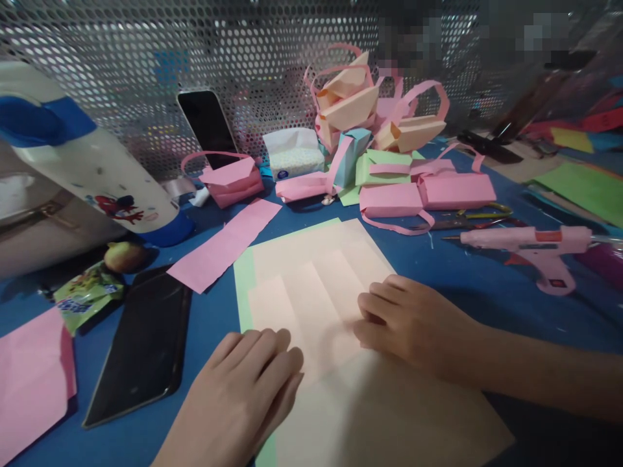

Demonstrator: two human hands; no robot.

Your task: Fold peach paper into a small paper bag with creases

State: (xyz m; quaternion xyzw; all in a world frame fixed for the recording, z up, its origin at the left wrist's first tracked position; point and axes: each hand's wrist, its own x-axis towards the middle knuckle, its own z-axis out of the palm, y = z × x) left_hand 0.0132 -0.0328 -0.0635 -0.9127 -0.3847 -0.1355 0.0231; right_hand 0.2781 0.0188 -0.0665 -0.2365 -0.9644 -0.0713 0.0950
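Observation:
A creased peach paper strip point(311, 305) lies in front of me, with several fold lines across it. Beneath it are a larger peach sheet point(418, 415) and a green sheet point(244, 285) that shows along the left edge. My left hand point(248, 383) has its fingers curled together at the strip's lower left edge. At the right end of the strip, my right hand point(409, 318) pinches the paper between thumb and curled fingers. The fingertips' exact hold on the underside is hidden.
A pink glue gun point(530, 240) lies at right near pliers point(452, 220). Folded paper bags point(350, 104) are piled at the back. Left are a dark phone point(146, 337), a pink strip point(226, 243), a snack packet point(90, 295) and a white-blue bottle point(97, 155).

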